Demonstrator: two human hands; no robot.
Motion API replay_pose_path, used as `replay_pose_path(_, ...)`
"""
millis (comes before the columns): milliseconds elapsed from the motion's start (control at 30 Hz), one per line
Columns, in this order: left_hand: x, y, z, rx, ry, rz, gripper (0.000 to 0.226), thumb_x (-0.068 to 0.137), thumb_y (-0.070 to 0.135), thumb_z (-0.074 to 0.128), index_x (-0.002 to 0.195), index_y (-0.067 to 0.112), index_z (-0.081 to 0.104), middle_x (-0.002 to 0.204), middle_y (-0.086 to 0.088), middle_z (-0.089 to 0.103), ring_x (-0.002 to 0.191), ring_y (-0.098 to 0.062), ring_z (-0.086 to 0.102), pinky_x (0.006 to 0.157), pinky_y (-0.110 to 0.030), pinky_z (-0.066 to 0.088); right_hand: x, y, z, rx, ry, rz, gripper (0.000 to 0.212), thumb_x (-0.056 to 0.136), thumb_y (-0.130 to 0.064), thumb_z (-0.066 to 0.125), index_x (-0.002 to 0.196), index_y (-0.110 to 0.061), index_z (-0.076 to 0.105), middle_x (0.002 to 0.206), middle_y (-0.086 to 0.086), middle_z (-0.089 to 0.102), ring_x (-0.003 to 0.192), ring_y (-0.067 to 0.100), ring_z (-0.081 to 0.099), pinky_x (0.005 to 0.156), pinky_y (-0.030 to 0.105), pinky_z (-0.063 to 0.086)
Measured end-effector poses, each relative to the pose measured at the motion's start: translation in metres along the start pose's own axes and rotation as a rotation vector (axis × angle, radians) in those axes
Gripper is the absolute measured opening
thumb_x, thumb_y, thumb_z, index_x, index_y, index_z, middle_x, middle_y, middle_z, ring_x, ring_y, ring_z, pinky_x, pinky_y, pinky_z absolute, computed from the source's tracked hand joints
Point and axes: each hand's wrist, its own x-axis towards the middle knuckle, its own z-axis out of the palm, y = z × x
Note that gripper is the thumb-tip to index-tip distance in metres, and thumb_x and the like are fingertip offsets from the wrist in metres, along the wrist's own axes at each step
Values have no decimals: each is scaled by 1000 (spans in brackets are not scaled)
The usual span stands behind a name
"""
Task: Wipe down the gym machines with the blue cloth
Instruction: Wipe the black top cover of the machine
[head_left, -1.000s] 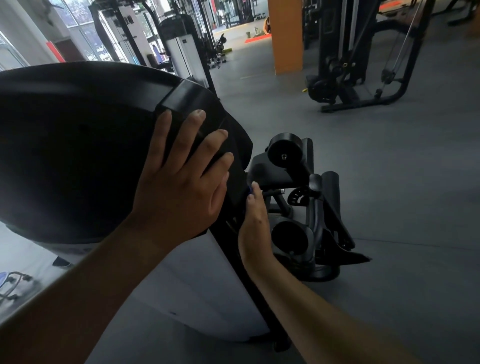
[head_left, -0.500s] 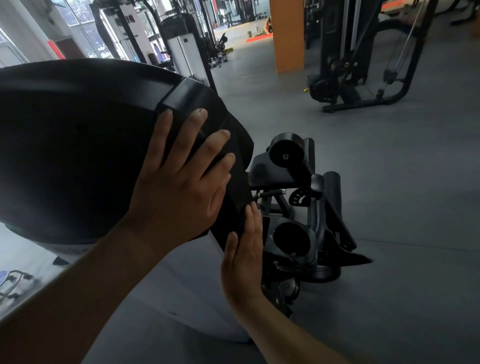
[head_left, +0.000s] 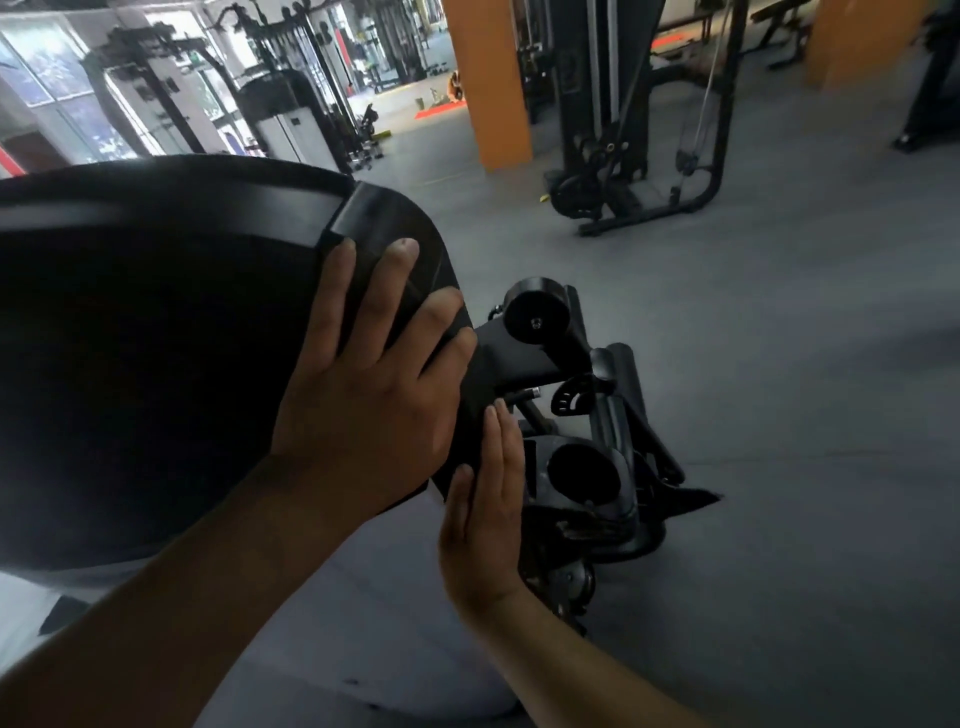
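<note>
My left hand (head_left: 363, 410) lies flat with spread fingers on the curved black cover of the gym machine (head_left: 156, 338). My right hand (head_left: 488, 519) presses with straight fingers against the cover's right edge, just below the left hand. No blue cloth shows; anything under the right palm is hidden. Below the cover sits the machine's white shroud (head_left: 363, 649).
Black roller pads (head_left: 535, 312) and a lever assembly (head_left: 582, 470) stand right of my hands. A cable machine (head_left: 623, 156) and an orange pillar (head_left: 488, 83) are farther back. Grey rubber floor (head_left: 779, 415) spreads to the right.
My right hand slid down and slightly left along the cover's edge, its thumb now showing. The left hand stayed put. The view has tilted up a little.
</note>
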Motion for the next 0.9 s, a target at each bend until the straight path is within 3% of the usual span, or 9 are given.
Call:
replay_pose_path(167, -3, -2, 0, 17, -4, 26, 46, 111, 36, 40, 138, 15, 71, 156, -11, 58, 160, -49, 32, 132, -70, 9, 18, -15, -2, -23, 14, -95, 57, 117, -35, 35, 171, -21, 26, 180, -5, 18, 167, 21, 19, 131, 53, 29)
replay_pose_path(333, -6, -5, 0, -32, 10, 29, 41, 112, 29, 42, 136, 14, 72, 154, -11, 60, 161, -47, 31, 132, -69, 11, -7, -5, 1, 26, 45, 107, 50, 117, -51, 26, 165, -59, 19, 180, -13, 14, 166, 9, 15, 130, 53, 31)
replay_pose_path(500, -14, -12, -3, -23, -27, 122, 46, 109, 37, 44, 143, 15, 67, 163, -11, 52, 165, -46, 19, 133, -69, 4, 28, -49, 0, 82, 47, 37, 54, 119, -34, 37, 172, -35, 24, 177, -16, 24, 163, 7, 23, 131, 44, 29)
replay_pose_path(600, -17, -15, -5, -38, -30, 128, 48, 111, 34, 38, 147, 15, 64, 166, -10, 50, 167, -43, 16, 134, -66, 2, 15, -36, -5, 134, 23, 121, 58, 117, -44, 38, 172, -38, 19, 175, -21, 27, 161, 0, 25, 130, 44, 32)
replay_pose_path(733, -29, -21, -9, -44, -46, 148, 54, 114, 33, 32, 161, 18, 51, 177, -8, 34, 169, -37, 9, 135, -62, 3, -9, -22, 3, 121, 101, 313, 50, 117, -46, 31, 167, -43, 31, 171, -25, 31, 159, -4, 25, 131, 47, 30)
replay_pose_path(900, -56, -28, -11, -98, -12, 91, 62, 116, 38, 32, 174, 16, 26, 183, -5, 11, 170, -27, 8, 137, -54, 8, 36, -85, 0, 167, 47, 22, 53, 118, -35, 34, 170, -27, 30, 176, -15, 26, 164, 8, 21, 133, 49, 25)
